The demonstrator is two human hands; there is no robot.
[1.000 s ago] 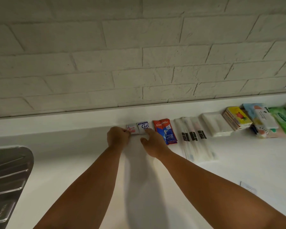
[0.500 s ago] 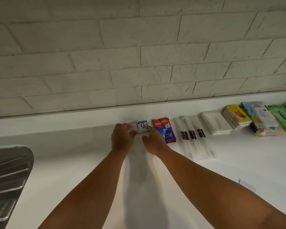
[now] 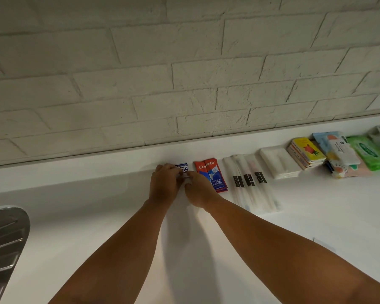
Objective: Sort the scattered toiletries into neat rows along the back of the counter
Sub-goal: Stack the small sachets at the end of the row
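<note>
Both my hands meet at the back of the white counter (image 3: 97, 216). My left hand (image 3: 164, 183) and my right hand (image 3: 198, 189) pinch a small stack of sachets; the top one is a blue-and-white sachet (image 3: 183, 168) with its lower part hidden by my fingers. To its right lie two red Colgate toothpaste sachets (image 3: 211, 174), then several wrapped toothbrushes (image 3: 248, 183), a white tissue pack (image 3: 279, 161), a yellow soap box stack (image 3: 306, 152), colourful wipe packs (image 3: 340, 154) and a green wipe pack (image 3: 369, 152).
A white brick wall (image 3: 184, 73) rises behind a low white ledge (image 3: 75, 163). The steel sink drainer (image 3: 4, 240) sits at the left edge. A small white sachet (image 3: 323, 244) lies on the counter near my right forearm.
My left hand slid right, carrying the pink sachet onto or against the blue-and-white one; both hands now touch over the stack.
</note>
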